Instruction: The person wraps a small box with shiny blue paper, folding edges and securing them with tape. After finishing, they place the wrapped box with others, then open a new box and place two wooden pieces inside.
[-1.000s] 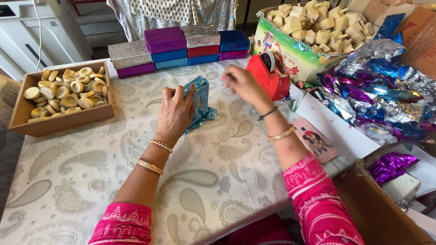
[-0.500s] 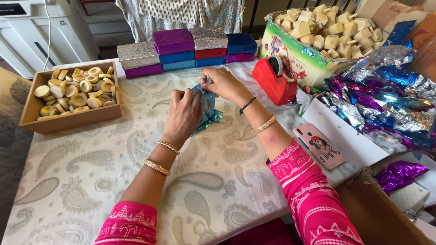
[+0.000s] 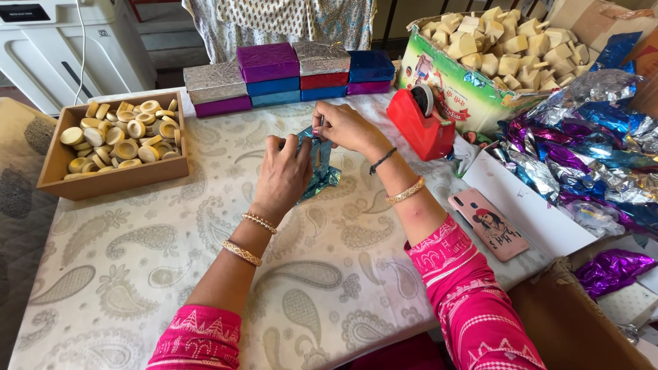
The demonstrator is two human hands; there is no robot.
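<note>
Blue foil-wrapped packet (image 3: 319, 164) at table centre, upright, held between left hand (image 3: 284, 175) and right hand (image 3: 343, 127). Foil-wrapped boxes (image 3: 295, 75) stacked in row behind: silver, purple, blue, red. Green printed carton (image 3: 449, 89) far right. Dark screen (image 3: 20, 12) on white machine, top left.

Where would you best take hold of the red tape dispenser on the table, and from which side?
Grip the red tape dispenser across its narrow body, just below the roll at its top, coming from above. It stands upright with open space overhead; the right hand is the nearer hand, and the green box likely crowds its far side.
</note>
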